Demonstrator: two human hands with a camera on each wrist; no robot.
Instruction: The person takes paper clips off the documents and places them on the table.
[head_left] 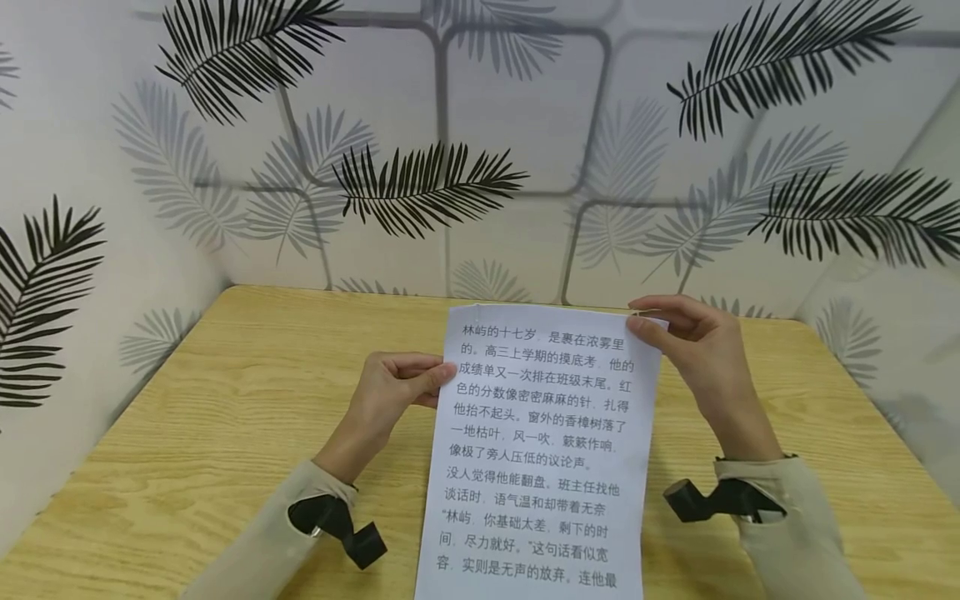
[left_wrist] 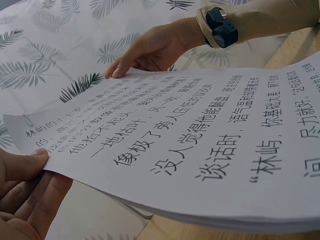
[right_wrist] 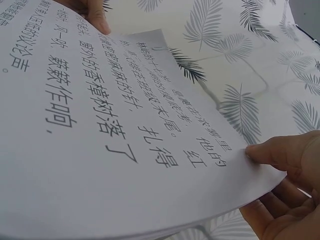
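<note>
A stack of printed paper sheets (head_left: pixel 540 450) is held up over the table, its top page covered in rows of Chinese text. My left hand (head_left: pixel 401 387) pinches the left edge near the top, thumb on the printed face and fingers behind. At the top right corner, my right hand (head_left: pixel 693 342) grips the sheets between thumb and fingers. A small paper clip (right_wrist: pixel 160 48) sits on the top edge near the left corner. Layered edges of the stack show in the left wrist view. The lower end of the pages runs out of the head view.
A wood-grain table (head_left: pixel 262 400) lies beneath, its back edge meeting a wall covering (head_left: pixel 517 108) with palm-leaf patterns. Each wrist wears a black strapped device, the left one (head_left: pixel 337 525) and the right one (head_left: pixel 720 500), over beige sleeves.
</note>
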